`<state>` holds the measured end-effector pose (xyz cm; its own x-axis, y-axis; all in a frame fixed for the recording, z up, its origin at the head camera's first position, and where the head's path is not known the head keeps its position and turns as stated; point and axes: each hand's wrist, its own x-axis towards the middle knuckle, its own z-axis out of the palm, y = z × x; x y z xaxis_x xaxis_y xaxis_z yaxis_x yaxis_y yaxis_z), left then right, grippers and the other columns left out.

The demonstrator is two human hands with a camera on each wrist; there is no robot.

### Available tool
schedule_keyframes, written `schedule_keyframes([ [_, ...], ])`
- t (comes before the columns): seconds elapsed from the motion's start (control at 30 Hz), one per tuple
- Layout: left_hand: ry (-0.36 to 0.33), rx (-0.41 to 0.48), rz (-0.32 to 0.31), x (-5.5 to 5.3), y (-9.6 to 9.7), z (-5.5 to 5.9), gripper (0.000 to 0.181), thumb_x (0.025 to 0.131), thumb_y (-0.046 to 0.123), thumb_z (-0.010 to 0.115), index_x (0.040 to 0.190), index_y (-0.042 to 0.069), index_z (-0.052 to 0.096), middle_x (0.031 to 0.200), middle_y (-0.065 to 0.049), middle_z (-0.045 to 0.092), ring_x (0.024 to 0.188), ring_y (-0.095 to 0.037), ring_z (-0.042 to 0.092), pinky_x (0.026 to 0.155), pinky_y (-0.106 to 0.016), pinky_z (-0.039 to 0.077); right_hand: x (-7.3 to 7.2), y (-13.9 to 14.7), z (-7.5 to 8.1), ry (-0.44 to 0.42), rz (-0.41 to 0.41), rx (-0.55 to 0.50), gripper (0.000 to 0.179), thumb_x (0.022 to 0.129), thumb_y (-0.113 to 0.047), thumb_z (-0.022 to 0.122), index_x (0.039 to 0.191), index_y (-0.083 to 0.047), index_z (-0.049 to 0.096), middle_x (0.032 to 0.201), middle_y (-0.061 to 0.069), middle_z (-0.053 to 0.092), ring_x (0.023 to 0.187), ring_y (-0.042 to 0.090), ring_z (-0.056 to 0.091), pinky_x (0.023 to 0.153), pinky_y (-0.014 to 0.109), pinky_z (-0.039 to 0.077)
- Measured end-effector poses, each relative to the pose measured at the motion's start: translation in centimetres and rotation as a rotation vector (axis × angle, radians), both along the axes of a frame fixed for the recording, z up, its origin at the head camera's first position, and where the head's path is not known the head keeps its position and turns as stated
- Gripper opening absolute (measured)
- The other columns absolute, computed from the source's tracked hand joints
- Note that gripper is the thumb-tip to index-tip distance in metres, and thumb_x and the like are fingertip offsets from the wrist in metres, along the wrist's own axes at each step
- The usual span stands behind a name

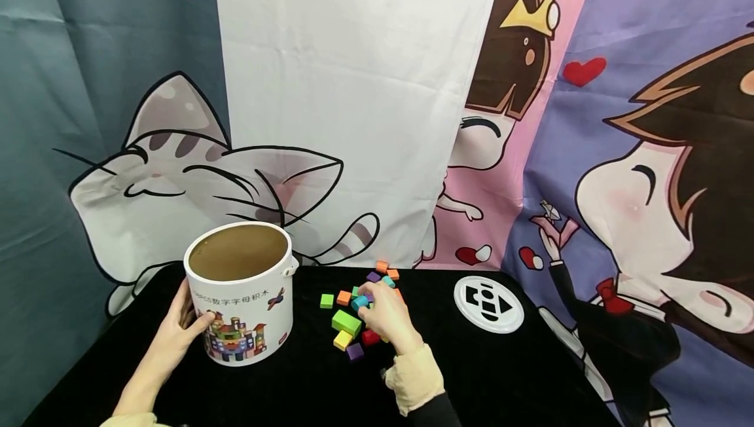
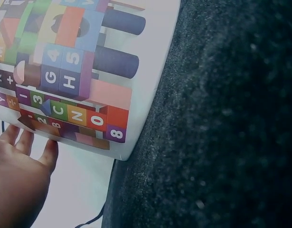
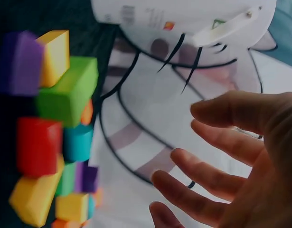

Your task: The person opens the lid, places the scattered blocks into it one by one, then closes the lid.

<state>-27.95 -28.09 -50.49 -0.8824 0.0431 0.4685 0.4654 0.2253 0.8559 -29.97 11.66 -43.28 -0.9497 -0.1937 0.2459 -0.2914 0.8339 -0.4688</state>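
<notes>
We steady the bucket (image 1: pixel 239 293) at the bench's (image 1: pixel 306 388) left with our left hand (image 1: pixel 177 335), fingers flat on its wall. Right hand (image 1: pixel 385 314) hovers over the blocks (image 1: pixel 353 319) beside it, fingers spread, holding nothing. Picking step; next calls for pinching one block.

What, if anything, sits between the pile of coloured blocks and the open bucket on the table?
Nothing visible does. The black cloth between the blocks and the bucket lies bare, and the bucket's mouth is open, its lid lying off to the right. The left hand rests on the bucket's far side; the right hand is over the blocks.
</notes>
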Motion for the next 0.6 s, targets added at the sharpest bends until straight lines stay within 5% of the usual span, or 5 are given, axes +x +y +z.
schedule_keyframes([
  [0.3,-0.035,0.017,0.005,0.2,0.1,0.2,0.088,0.098,0.001,0.055,0.158,0.029,-0.002,0.163,-0.009,-0.001,0.136,0.005,0.016,0.101,-0.004,0.021,0.0,1.9,-1.4,-0.103,0.051,0.102,0.018,0.077,-0.011,0.074,0.094,-0.017,0.072,0.099,-0.001,0.066,0.082,0.017,0.057,0.071,0.04,0.049],
  [0.6,-0.04,0.002,0.01,0.3,0.0,0.2,0.088,0.098,0.001,0.055,0.158,0.029,-0.003,0.164,-0.006,-0.001,0.136,0.007,0.014,0.101,-0.003,0.019,0.0,2.0,-3.1,-0.196,0.17,0.189,0.022,0.08,-0.01,0.077,0.101,-0.014,0.073,0.104,0.004,0.066,0.095,0.019,0.06,0.081,0.036,0.051],
])
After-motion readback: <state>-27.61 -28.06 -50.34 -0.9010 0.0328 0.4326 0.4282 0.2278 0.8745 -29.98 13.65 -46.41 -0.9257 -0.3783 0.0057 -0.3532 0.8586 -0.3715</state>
